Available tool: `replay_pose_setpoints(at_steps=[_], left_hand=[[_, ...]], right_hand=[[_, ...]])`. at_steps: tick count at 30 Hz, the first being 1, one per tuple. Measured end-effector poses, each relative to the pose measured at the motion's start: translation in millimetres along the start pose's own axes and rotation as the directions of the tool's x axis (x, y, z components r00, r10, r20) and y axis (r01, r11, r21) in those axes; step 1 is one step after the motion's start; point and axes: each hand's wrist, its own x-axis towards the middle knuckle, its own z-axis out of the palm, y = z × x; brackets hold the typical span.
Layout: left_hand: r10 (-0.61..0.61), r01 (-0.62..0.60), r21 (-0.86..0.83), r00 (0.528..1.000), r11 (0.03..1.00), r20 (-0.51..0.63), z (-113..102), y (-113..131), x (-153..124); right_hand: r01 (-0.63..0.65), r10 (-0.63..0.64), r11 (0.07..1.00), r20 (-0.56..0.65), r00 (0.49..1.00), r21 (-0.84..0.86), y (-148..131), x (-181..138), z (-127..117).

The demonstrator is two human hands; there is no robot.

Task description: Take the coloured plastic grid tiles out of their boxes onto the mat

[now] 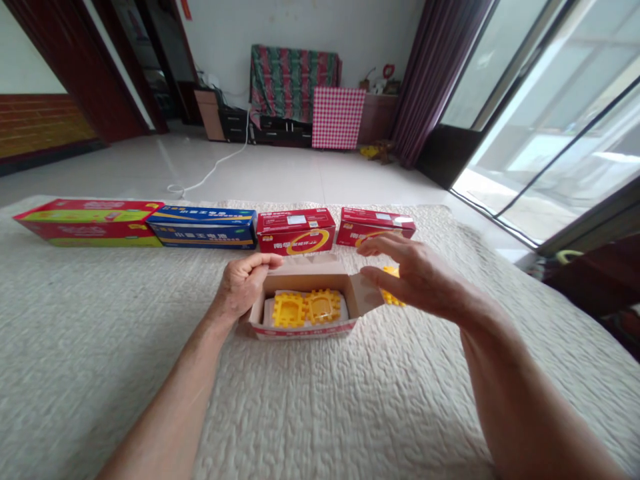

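A small open cardboard box (305, 328) lies on the quilted cover in front of me, with two yellow notched plastic pieces (306, 307) lying flat inside. My left hand (243, 285) grips the box's left end, thumb on the back flap. My right hand (417, 275) hovers at the box's right end flap (364, 297), fingers apart and curved, thumb near the flap. Behind that hand lies another yellow piece (391, 297), mostly hidden.
Along the far edge of the beige quilted cover (100, 347) stand a red-and-yellow box (90, 221), a blue box (205, 225) and two red boxes (296, 231) (375, 225). Beyond is tiled floor, a white cable and furniture. Glass doors are at the right.
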Motion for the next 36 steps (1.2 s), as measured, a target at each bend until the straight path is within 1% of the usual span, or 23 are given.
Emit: replay_pose_setpoints(at_steps=[1,2,3,6,9,12,16,21,24,27,32,36], left_hand=[[-0.007,0.007,0.001,1.0,1.0,0.002,0,0,0],[-0.017,0.017,0.001,1.0,1.0,0.002,0,-1,0],[-0.029,0.029,-0.001,1.0,1.0,-0.001,0,-2,0],[-0.056,0.056,-0.018,0.998,0.998,-0.007,0,-6,1],[-0.059,0.059,-0.014,0.998,0.998,0.002,-1,-10,1],[-0.045,0.045,-0.002,0.999,0.999,0.001,-2,-12,1],[-0.037,0.037,0.007,0.999,0.999,-0.006,-3,-12,1],[-0.041,0.041,-0.007,0.999,0.999,-0.008,-2,-11,1],[-0.05,0.049,-0.015,0.999,0.999,-0.007,-1,-10,1],[-0.055,0.055,-0.014,0.998,0.998,-0.011,-1,-10,1],[-0.037,0.037,-0.01,0.999,0.999,-0.015,-1,-5,1],[-0.039,0.039,-0.001,0.999,0.999,-0.011,-1,-4,1]], right_hand=[[-0.029,0.029,1.0,-0.053,0.998,0.005,14,-2,-2],[-0.063,0.063,0.998,-0.071,0.995,0.011,29,-5,-3],[-0.105,0.105,0.994,-0.064,0.992,0.011,45,-10,-3],[-0.199,0.202,0.979,0.088,0.975,-0.039,86,-27,5],[-0.245,0.248,0.969,0.22,0.943,-0.042,106,-41,17],[-0.266,0.269,0.963,0.281,0.921,-0.049,108,-46,25],[-0.236,0.237,0.971,0.29,0.927,-0.041,105,-45,29],[-0.27,0.269,0.962,0.327,0.906,-0.045,101,-47,30],[-0.253,0.262,0.965,0.336,0.905,-0.071,96,-47,30],[-0.228,0.241,0.971,0.334,0.911,-0.076,95,-47,29],[-0.18,0.191,0.982,0.268,0.944,-0.065,104,-49,25],[-0.148,0.164,0.986,0.272,0.948,-0.078,108,-48,21]])
